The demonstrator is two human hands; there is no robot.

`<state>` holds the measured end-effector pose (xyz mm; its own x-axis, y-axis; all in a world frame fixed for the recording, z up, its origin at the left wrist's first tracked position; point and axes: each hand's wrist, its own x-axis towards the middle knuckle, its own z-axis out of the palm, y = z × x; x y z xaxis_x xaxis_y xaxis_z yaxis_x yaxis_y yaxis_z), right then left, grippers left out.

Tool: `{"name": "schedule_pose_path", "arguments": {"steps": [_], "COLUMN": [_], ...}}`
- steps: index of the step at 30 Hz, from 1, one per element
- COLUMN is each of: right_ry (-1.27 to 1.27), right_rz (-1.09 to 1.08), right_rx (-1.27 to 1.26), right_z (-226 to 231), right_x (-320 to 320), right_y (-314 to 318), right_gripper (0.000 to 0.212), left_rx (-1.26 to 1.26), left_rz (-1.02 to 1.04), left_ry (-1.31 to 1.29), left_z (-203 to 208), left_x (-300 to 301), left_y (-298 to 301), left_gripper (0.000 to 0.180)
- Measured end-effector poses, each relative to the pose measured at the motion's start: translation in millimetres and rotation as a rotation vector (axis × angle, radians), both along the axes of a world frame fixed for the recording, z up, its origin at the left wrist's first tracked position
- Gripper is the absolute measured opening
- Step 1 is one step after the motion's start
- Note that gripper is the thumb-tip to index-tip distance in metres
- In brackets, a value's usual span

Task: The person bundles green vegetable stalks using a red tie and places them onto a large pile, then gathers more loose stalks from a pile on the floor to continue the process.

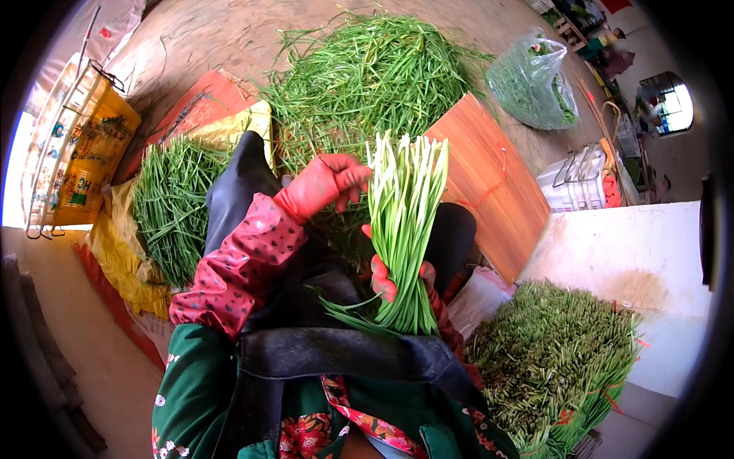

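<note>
My right hand (pixel 384 279), in a red glove, is wrapped round the lower part of a bunch of garlic chives (pixel 407 222). The bunch stands upright over my lap, pale stem ends at the top and green leaves hanging at the bottom. Just left of the pale ends is my left hand (pixel 325 185), also in a red glove, its fingers curled in. Whether anything small sits between those fingertips I cannot make out. A pile of loose green chives (pixel 180 203) lies to the left of my left leg.
Ahead spreads a large heap of loose green leaves (pixel 375 73). A wood-grain board (pixel 489 183) leans to the right, beyond it a plastic bag of greens (pixel 533 80). Stacked bundles with red ties (pixel 554 352) are at lower right. A yellow crate (pixel 95 153) stands left.
</note>
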<state>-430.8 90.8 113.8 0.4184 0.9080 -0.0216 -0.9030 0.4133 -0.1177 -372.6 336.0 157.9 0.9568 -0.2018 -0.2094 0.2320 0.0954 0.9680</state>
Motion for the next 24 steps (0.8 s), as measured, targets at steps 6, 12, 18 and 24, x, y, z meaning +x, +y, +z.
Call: {"name": "schedule_pose_path", "arguments": {"steps": [6, 12, 18, 24], "right_ry": [-0.082, -0.054, -0.147, -0.289], "right_rz": [-0.145, -0.216, -0.221, -0.299], "right_rx": [-0.141, -0.199, -0.304, -0.519], "right_z": [3.5, -5.2, 8.0, 36.6], "right_x": [-5.3, -2.7, -0.8, -2.7], "right_y": [-20.2, -48.4, -55.3, -46.0], "right_gripper": [0.073, 0.067, 0.070, 0.071], "left_rx": [0.027, 0.295, 0.329, 0.437], "left_rz": [0.143, -0.116, 0.093, 0.135], "left_ry": [0.051, -0.068, -0.230, -0.256], "left_z": [6.0, 29.9, 48.8, 46.1], "left_x": [12.3, -29.8, -3.7, 1.0], "left_y": [0.3, -65.8, -97.7, -100.3], "left_gripper": [0.035, 0.025, 0.023, 0.036]}}
